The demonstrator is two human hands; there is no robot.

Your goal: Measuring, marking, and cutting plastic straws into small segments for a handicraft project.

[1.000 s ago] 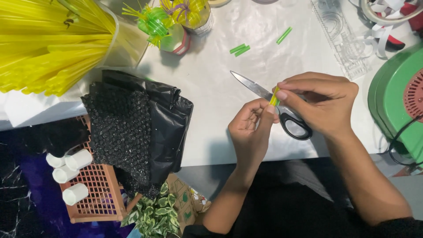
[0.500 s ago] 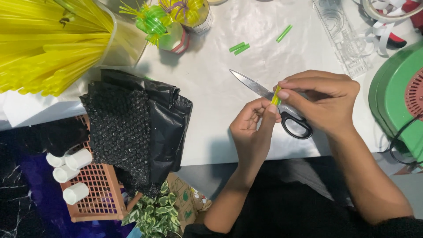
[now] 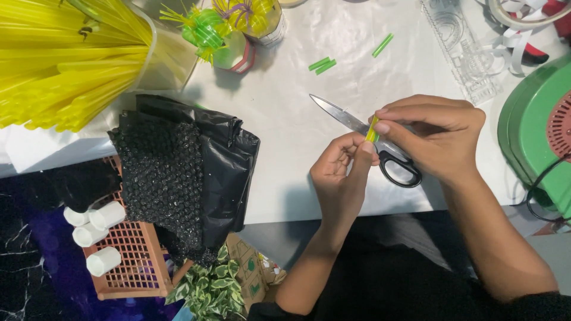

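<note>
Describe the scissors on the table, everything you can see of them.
The scissors lie flat on the white table cover, with shiny metal blades shut and pointing up-left, and black plastic loop handles toward the person. The right hand hangs over the pivot and hides it; the left hand is beside the handle. Both hands pinch a short yellow-green straw piece just above the blades.

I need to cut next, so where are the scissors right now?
In the head view the scissors lie on the white table, right of centre, under the right hand, black handle toward the person.
</note>
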